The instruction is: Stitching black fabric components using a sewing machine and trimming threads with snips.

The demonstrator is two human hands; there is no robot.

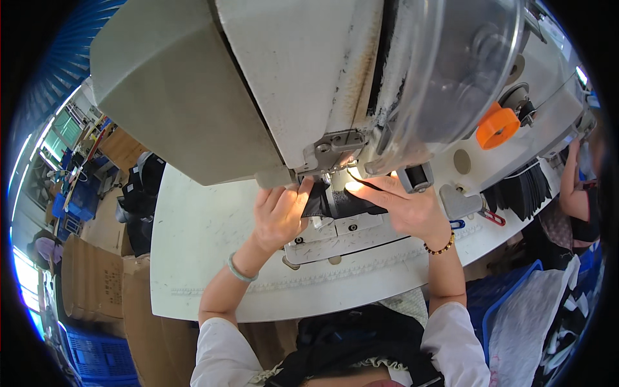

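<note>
Fingers of the left hand (280, 209) and right hand (403, 205) pinch the black fabric piece (335, 201), lying crosswise under the white sewing machine (290, 77), mid-worktop (206, 232).

The sewing machine head (277, 84) is overhanging at twelve o'clock, closing off room above the needle plate (342, 229). The white table (200, 232) is lying open toward nine o'clock. At three o'clock, stacked black pieces (522, 190) and scissors (491, 217) are crowding the edge.
</note>
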